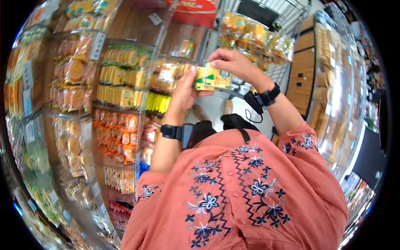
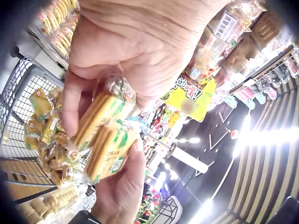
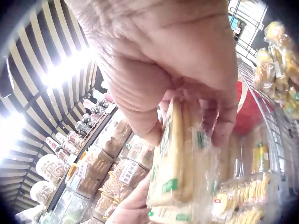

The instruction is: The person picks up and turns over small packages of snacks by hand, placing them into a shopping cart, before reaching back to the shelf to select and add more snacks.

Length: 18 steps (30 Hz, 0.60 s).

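Two clear-wrapped packets of pale yellow biscuits with green print are held side by side in front of the person's body. In the left wrist view, one biscuit packet (image 2: 102, 119) sits between the curled fingers and thumb of the left hand (image 1: 182, 92). The right hand (image 1: 235, 64) pinches the other biscuit packet (image 2: 111, 151), its thumb along the wrapper's edge. Seen from the right wrist, that packet (image 3: 174, 161) stands on edge, thumb on one side and fingers on the other. Below it, part of the left packet (image 3: 170, 214) shows beside the left hand's fingers.
Shelves (image 1: 98, 106) of wrapped snacks rise close on the left. A wire shopping cart (image 1: 287, 31) stands ahead, with several bagged yellow snacks (image 1: 254, 35) in it. Clear bins of stacked round biscuits (image 1: 323, 87) line the right. The person's shoes (image 1: 228, 107) show on the floor below.
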Each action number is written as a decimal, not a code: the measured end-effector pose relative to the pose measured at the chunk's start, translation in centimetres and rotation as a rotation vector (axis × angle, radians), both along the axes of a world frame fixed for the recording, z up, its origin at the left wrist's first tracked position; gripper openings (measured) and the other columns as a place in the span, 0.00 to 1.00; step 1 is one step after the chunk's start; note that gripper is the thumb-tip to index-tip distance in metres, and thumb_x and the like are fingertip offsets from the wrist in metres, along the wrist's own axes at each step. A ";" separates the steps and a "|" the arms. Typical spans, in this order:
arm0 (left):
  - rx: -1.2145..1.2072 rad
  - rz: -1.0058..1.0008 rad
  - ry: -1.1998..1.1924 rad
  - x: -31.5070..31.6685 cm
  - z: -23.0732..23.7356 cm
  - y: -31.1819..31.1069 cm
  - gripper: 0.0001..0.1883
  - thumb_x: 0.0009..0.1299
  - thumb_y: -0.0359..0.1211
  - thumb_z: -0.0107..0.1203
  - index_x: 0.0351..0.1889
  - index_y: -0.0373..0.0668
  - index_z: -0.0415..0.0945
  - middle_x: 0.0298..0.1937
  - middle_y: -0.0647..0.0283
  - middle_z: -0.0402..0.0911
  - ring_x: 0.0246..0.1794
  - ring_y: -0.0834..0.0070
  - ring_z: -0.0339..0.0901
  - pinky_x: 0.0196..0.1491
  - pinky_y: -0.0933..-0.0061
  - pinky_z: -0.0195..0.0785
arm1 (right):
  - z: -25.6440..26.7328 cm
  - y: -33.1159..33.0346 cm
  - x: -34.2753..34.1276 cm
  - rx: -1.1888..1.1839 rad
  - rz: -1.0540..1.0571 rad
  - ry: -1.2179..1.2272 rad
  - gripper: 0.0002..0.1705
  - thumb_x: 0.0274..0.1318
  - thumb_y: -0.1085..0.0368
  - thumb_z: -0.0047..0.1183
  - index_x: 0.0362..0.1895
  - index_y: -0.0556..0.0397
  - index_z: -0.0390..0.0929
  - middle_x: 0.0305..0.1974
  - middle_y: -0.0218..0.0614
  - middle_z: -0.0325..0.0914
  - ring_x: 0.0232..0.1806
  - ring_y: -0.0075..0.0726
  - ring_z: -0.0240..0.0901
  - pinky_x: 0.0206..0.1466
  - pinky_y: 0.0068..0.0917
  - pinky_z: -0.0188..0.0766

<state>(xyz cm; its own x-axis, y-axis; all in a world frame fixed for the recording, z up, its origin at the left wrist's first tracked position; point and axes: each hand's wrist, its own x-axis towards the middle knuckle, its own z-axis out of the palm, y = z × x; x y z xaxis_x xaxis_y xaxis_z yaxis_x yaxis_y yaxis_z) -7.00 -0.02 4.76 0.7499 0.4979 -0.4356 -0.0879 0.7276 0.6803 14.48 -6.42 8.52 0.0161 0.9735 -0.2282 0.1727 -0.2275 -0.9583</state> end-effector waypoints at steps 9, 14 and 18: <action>0.057 0.001 0.020 -1.3 0.5 -1.0 0.25 0.73 0.40 0.59 0.63 0.39 0.64 0.50 0.60 0.80 0.46 0.71 0.82 0.43 0.69 0.83 | -2.5 0.1 -4.7 0.074 -0.140 0.007 0.15 0.63 0.58 0.55 0.43 0.58 0.79 0.38 0.32 0.76 0.42 0.24 0.73 0.47 0.25 0.71; -0.005 0.064 0.021 -0.9 -0.5 -1.2 0.23 0.73 0.38 0.57 0.63 0.40 0.66 0.49 0.61 0.80 0.44 0.73 0.83 0.42 0.70 0.82 | -4.0 0.3 -5.7 0.067 -0.126 0.069 0.16 0.67 0.57 0.51 0.48 0.58 0.76 0.38 0.32 0.76 0.40 0.24 0.72 0.46 0.25 0.70; 0.083 0.109 0.123 -0.9 -1.1 -1.2 0.20 0.74 0.43 0.54 0.58 0.42 0.71 0.48 0.64 0.80 0.45 0.75 0.82 0.42 0.69 0.79 | -5.8 0.4 -3.1 0.073 -0.179 0.142 0.19 0.70 0.53 0.48 0.49 0.57 0.75 0.39 0.32 0.78 0.43 0.25 0.74 0.48 0.25 0.73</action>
